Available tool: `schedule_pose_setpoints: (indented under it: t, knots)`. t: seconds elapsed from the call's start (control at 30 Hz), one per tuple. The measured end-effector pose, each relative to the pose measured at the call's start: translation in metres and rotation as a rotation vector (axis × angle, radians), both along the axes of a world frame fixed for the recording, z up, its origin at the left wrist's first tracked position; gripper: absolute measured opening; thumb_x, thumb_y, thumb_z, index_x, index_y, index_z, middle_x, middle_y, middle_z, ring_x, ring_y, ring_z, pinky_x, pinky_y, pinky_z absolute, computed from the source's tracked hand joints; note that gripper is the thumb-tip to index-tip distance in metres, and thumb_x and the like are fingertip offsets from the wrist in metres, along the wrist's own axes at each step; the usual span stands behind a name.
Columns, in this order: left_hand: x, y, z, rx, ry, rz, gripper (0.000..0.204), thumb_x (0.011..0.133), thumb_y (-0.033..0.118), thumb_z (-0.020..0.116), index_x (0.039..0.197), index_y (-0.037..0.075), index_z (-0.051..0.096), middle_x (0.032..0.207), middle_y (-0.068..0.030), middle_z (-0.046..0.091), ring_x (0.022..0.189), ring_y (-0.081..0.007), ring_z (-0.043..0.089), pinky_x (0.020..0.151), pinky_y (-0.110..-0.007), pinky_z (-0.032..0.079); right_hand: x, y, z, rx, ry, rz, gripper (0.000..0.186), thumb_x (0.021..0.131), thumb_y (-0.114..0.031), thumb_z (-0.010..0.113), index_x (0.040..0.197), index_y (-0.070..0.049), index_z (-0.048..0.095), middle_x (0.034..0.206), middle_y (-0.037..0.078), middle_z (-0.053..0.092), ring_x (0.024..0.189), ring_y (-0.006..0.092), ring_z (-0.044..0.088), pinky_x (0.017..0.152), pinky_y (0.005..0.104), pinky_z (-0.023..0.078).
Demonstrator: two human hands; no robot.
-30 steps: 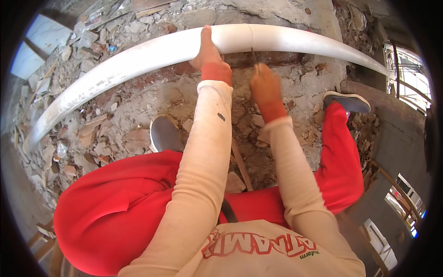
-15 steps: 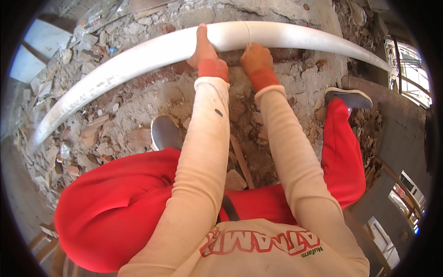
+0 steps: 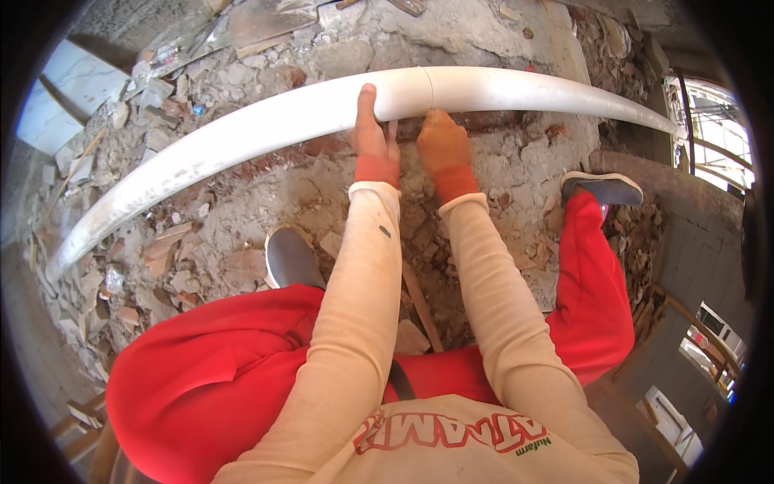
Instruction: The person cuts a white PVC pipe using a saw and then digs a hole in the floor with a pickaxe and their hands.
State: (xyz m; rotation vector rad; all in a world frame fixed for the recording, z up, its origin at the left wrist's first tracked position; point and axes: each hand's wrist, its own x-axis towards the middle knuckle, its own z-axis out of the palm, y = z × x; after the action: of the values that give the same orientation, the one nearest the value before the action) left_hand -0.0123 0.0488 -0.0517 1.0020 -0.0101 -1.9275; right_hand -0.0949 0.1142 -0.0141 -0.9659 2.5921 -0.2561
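Note:
A long white plastic pipe [image 3: 266,121] lies crosswise in front of me, its ends bent toward me by the lens. My left hand [image 3: 374,137] holds the pipe's near side left of the middle. The thumb rests on top, and the other fingers are mostly hidden beneath. A thin line [image 3: 428,85] runs across the pipe; I cannot tell if it is a string or a mark. My right hand [image 3: 443,145] is a fist at the pipe's near edge, where this line ends. What it pinches is hidden.
Broken bricks and concrete rubble [image 3: 173,250] cover the ground. Pale panels [image 3: 60,101] stand at far left. A thick round pole [image 3: 665,177] lies beside my right shoe [image 3: 605,188]. My left shoe [image 3: 294,256] is planted in the rubble. A grey wall [image 3: 697,242] rises at right.
The whole view has shifted, so everything sits lower. My left hand has slid slightly toward me on the pipe, its thumb reaching less far over. My right fist stays by the thin line.

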Motion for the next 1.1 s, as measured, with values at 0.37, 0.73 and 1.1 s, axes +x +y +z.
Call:
schedule_pose_setpoints:
  t: [0.37,0.73,1.1]
  knots:
    - [-0.007,-0.002,0.012,0.115,-0.08,0.027,0.063,0.078,0.041,0.081,0.128,0.013,0.056,0.12,-0.003,0.062,0.113,-0.0208,0.059,0.099,-0.041,0.044,-0.015,0.007,-0.013,-0.038,0.131,0.235,0.03,0.102,-0.023,0.044,0.091,-0.002,0.062,0.091,0.024,0.068,0.084,0.0489,0.063,0.079,0.0584,0.049]
    - [-0.011,0.001,0.012,0.064,-0.081,0.026,0.063,0.078,0.041,0.081,0.127,0.01,0.057,0.116,-0.0045,0.065,0.104,-0.0212,0.063,0.092,-0.038,0.05,-0.023,0.021,-0.031,-0.082,0.107,0.268,0.03,0.102,-0.027,0.047,0.094,-0.004,0.064,0.094,0.025,0.068,0.087,0.0475,0.063,0.078,0.0582,0.049]
    - [-0.001,-0.003,0.016,0.097,-0.151,0.034,0.069,0.075,0.046,0.082,0.13,0.012,0.055,0.123,-0.0024,0.06,0.113,-0.0196,0.056,0.095,-0.043,0.043,0.002,0.01,0.009,-0.191,-0.031,0.002,0.033,0.099,-0.031,0.049,0.093,-0.006,0.069,0.096,0.024,0.07,0.092,0.0479,0.064,0.083,0.0547,0.049]
